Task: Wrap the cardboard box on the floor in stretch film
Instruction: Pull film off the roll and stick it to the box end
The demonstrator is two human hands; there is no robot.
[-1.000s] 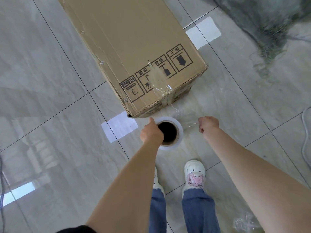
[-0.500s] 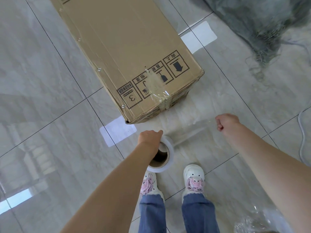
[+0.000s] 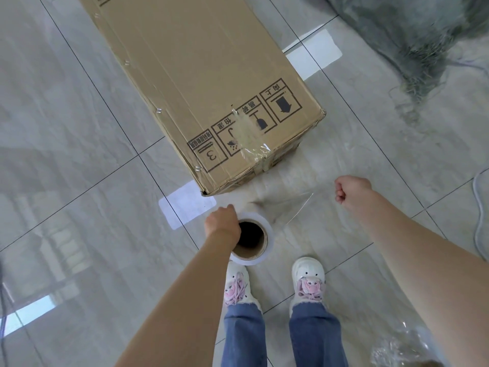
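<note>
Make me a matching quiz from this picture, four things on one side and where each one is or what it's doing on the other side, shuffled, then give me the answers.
Things:
1. left hand
2. right hand
3. cardboard box
4. crumpled film

Places or states:
A. lies on the floor tiles at the bottom right, beside the right arm
B. grips the stretch film roll, held above the shoes
C. lies on the floor with printed symbols on its top face
D. fist pulling the loose sheet of film out to the side

Pairs: 1-B, 2-D, 3-C, 4-A
</note>
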